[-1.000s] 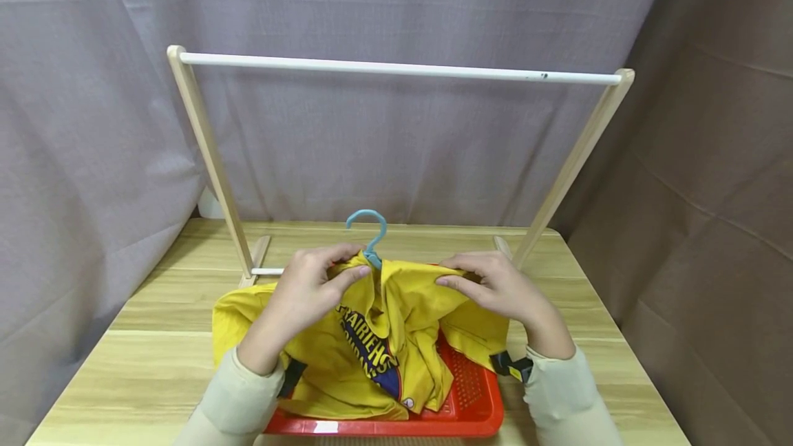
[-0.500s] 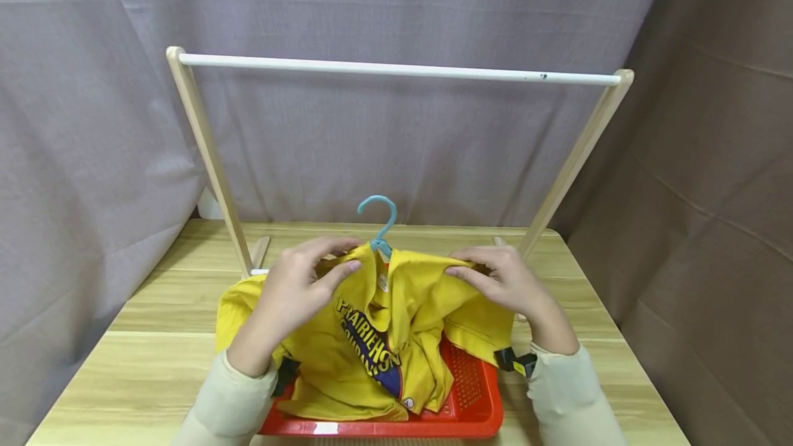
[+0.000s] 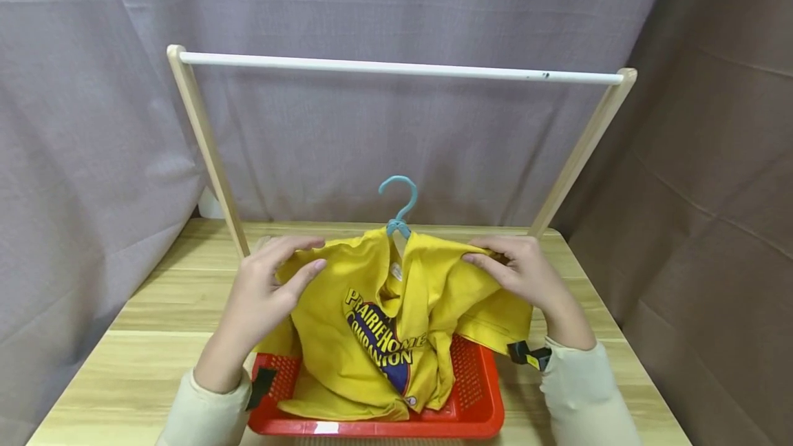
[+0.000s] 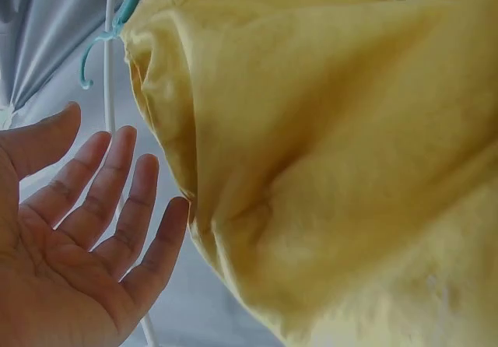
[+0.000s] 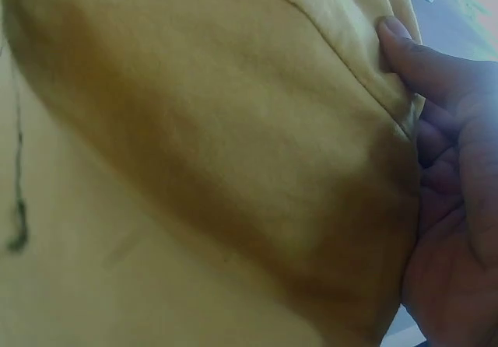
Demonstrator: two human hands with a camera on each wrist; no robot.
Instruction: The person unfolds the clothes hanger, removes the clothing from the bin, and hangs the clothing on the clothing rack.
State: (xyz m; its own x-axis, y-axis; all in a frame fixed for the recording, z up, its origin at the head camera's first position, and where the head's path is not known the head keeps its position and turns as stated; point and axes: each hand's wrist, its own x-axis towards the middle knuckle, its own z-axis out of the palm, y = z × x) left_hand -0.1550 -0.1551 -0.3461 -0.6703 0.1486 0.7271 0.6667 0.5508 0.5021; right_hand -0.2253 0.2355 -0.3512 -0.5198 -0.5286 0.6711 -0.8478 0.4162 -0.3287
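A yellow T-shirt (image 3: 337, 308) with a blue printed patch hangs on a light blue hanger (image 3: 405, 202), whose hook rises out of the collar. My right hand (image 3: 523, 274) pinches the shirt at its right shoulder, thumb in front; the right wrist view shows the thumb (image 5: 420, 59) on the cloth. Beside the left shoulder is my left hand (image 3: 263, 288), its fingers spread and relaxed. In the left wrist view the palm (image 4: 78, 269) holds nothing, and one fingertip lies at the fabric's edge; whether it touches I cannot tell. The hanger's arms are hidden inside the shirt.
Below the shirt, a red perforated basket (image 3: 372, 429) stands on the wooden table (image 3: 124, 356); the shirt's lower part hangs into it. Behind rises a wooden rack with a white top bar (image 3: 372, 66). Grey curtains (image 3: 396, 5) close off the back.
My left hand has moved left off the collar area and let go of the shirt. The hanger and shirt have risen and shifted right, with my right hand still holding the shoulder.
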